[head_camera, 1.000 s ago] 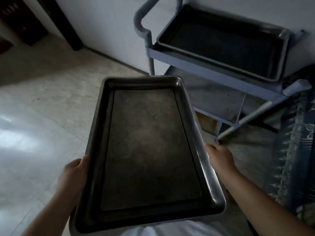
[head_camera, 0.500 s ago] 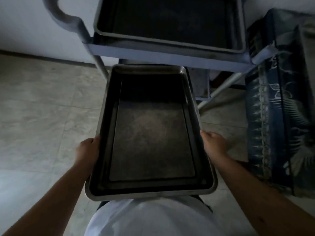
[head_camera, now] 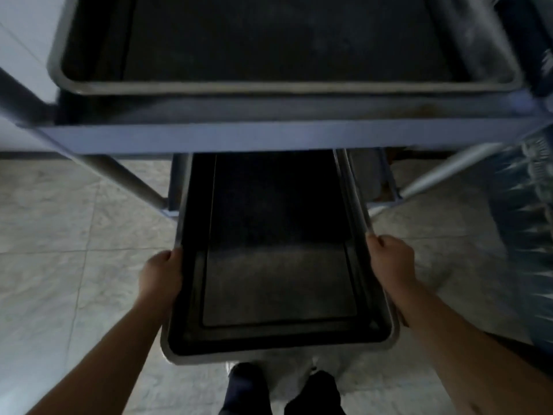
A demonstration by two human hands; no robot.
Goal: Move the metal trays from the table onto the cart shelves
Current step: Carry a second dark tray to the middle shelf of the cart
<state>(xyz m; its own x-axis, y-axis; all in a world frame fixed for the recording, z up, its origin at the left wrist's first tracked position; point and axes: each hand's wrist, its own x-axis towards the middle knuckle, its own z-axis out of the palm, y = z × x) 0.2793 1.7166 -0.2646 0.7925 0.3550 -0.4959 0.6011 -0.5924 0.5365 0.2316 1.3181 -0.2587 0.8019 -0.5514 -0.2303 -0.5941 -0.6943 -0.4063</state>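
I hold a dark rectangular metal tray (head_camera: 278, 295) by its two long sides. My left hand (head_camera: 161, 272) grips the left rim and my right hand (head_camera: 392, 260) grips the right rim. The tray's far half reaches in under the top shelf (head_camera: 269, 134) of the grey cart, above a lower shelf whose edge (head_camera: 386, 181) shows on the right. That far end is hidden in shadow. Another metal tray (head_camera: 284, 85) lies on the cart's top shelf, close in front of me.
The cart's slanted legs (head_camera: 125, 181) come down on the left and on the right (head_camera: 449, 172). A blue patterned cloth (head_camera: 526, 229) hangs at the right. Pale floor tiles (head_camera: 74, 235) spread on the left; my feet (head_camera: 281, 390) are below the tray.
I have stepped closer to the cart and lowered the tray. Its far end has slid in under the top shelf. Both hands keep their hold on the rims.
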